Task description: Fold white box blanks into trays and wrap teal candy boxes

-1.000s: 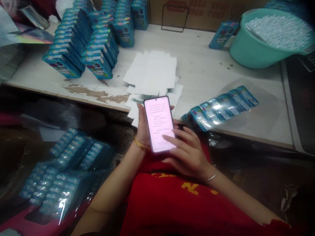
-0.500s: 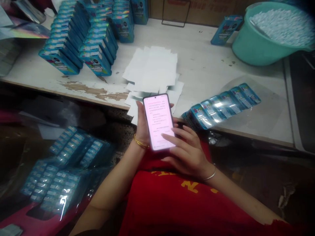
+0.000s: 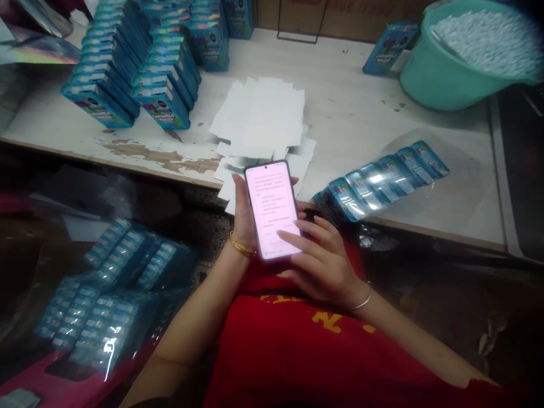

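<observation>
The left hand (image 3: 245, 222) grips a phone (image 3: 274, 207) in front of the table (image 3: 340, 119); its dark-rimmed screen glows pale pink. The right hand (image 3: 330, 265), loosely spread, holds nothing, fingers over the lower screen; contact is unclear. The upper-left boxes (image 3: 100, 109) are cut off, the left fingers mostly hidden behind the phone, its small print unreadable.

Dark-edged phone (image 3: 273, 211), lit pinkish, face up, in left hand (image 3: 245, 225)
</observation>
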`<state>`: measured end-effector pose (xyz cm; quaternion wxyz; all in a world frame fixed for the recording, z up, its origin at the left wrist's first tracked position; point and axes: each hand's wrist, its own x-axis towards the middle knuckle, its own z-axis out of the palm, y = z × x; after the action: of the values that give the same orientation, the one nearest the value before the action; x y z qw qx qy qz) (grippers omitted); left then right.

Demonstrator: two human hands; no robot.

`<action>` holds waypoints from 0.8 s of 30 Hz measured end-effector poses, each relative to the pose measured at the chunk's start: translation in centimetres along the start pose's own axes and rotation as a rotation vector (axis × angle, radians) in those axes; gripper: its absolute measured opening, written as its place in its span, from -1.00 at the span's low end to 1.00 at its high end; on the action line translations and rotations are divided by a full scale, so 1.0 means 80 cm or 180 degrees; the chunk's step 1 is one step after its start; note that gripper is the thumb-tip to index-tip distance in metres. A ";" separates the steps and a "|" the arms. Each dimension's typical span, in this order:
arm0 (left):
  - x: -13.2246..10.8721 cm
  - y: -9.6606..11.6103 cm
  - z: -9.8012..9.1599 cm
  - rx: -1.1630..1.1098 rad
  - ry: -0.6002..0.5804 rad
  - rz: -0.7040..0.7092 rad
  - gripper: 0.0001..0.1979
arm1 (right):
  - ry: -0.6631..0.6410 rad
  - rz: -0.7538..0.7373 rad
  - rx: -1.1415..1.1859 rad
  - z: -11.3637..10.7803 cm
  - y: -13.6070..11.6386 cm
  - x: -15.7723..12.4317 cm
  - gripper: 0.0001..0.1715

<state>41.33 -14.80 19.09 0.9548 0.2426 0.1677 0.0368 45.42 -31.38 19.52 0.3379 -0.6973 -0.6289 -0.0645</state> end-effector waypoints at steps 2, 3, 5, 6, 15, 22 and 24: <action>0.000 0.000 -0.001 -0.0005 -0.0056 0.0012 0.02 | 0.0004 -0.0001 -0.0002 0.001 0.000 -0.001 -0.76; 0.000 0.000 -0.001 -0.0008 -0.0086 0.0017 0.02 | 0.0012 -0.0005 -0.0004 0.001 0.000 -0.001 -0.77; -0.001 0.000 -0.002 -0.0012 -0.0114 0.0016 0.02 | 0.0036 -0.0018 -0.0011 0.002 0.001 -0.001 -0.76; -0.001 0.000 -0.002 -0.0013 -0.0111 0.0012 0.02 | 0.0049 -0.0025 -0.0016 0.002 0.001 -0.002 -0.76; 0.000 -0.001 0.001 -0.0146 0.0025 -0.0029 0.02 | 0.0068 -0.0032 -0.0026 0.003 0.002 -0.002 -0.75; 0.002 -0.003 -0.001 -0.0039 -0.0064 0.0045 0.03 | 0.0072 -0.0008 -0.0022 0.003 0.003 -0.003 -0.76; 0.002 -0.003 -0.001 -0.0026 -0.0073 0.0062 0.02 | 0.0076 -0.0002 -0.0020 0.003 0.003 -0.003 -0.76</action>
<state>41.44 -14.94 18.90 0.9573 0.2407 0.1543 0.0441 45.53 -31.47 19.10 0.3431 -0.6973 -0.6248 -0.0749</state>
